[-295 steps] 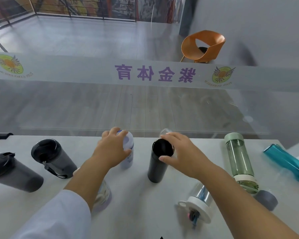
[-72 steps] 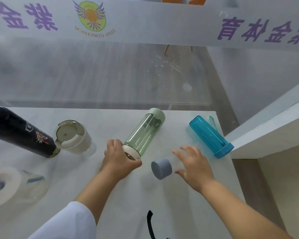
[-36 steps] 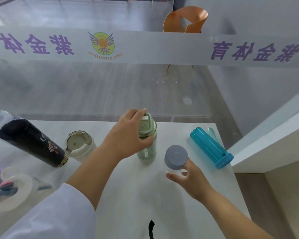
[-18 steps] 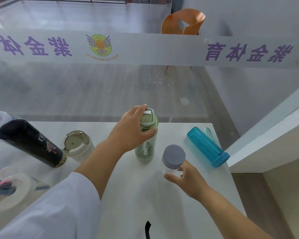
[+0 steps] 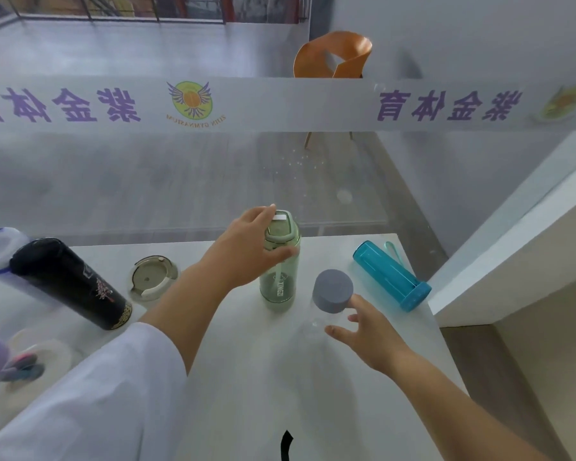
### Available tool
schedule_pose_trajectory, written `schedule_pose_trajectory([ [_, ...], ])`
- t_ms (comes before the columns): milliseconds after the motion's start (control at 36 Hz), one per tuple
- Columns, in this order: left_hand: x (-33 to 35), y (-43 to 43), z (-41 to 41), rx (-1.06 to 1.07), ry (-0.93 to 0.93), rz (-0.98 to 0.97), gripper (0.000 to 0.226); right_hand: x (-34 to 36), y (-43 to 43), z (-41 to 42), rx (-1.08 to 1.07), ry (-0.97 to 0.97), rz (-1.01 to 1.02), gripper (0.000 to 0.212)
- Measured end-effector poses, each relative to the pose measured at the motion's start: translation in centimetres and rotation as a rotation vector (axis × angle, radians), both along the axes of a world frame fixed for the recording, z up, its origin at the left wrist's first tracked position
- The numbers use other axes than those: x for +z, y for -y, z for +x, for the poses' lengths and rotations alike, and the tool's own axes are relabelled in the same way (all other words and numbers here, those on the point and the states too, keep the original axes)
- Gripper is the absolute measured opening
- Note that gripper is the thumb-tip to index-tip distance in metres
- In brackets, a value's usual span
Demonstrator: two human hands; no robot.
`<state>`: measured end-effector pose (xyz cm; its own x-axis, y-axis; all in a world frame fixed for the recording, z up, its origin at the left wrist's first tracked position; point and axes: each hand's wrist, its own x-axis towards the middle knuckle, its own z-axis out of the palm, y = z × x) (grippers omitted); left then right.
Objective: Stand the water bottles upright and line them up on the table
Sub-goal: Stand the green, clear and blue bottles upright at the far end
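Left hand (image 5: 250, 251) gripped the upright green bottle (image 5: 279, 271) round its cap, mid-table. Right hand (image 5: 366, 331), fingers loosely curled, held the clear grey-capped bottle (image 5: 330, 297) just right.

On the white counter (image 5: 246, 377) the left hand (image 5: 246, 254) wraps the lid of the upright green bottle (image 5: 279, 284), the right hand (image 5: 366, 331) holds the clear grey-capped bottle (image 5: 330, 297) just beside it, and a blue bottle (image 5: 391, 276) lies flat nearby.
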<state>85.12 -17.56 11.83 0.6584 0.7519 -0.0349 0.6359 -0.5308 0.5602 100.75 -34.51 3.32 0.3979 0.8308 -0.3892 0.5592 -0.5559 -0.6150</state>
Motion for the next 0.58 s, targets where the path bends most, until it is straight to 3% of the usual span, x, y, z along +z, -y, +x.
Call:
schedule_pose_trajectory([
  [194,1.0,-0.6,-1.0,-0.061,-0.051,0.018,0.076,1.5,2.2,-1.3,-0.129,-0.005,0.004,0.066],
  [472,1.8,2.3,-5.3,-0.024,-0.021,0.149,0.052,2.9,6.2,-3.0,-0.141,0.085,0.016,0.062],
  [583,0.2,4.5,-7.6,-0.032,-0.164,0.073,0.045,2.8,7.4,-2.8,-0.097,0.11,-0.034,0.058],
])
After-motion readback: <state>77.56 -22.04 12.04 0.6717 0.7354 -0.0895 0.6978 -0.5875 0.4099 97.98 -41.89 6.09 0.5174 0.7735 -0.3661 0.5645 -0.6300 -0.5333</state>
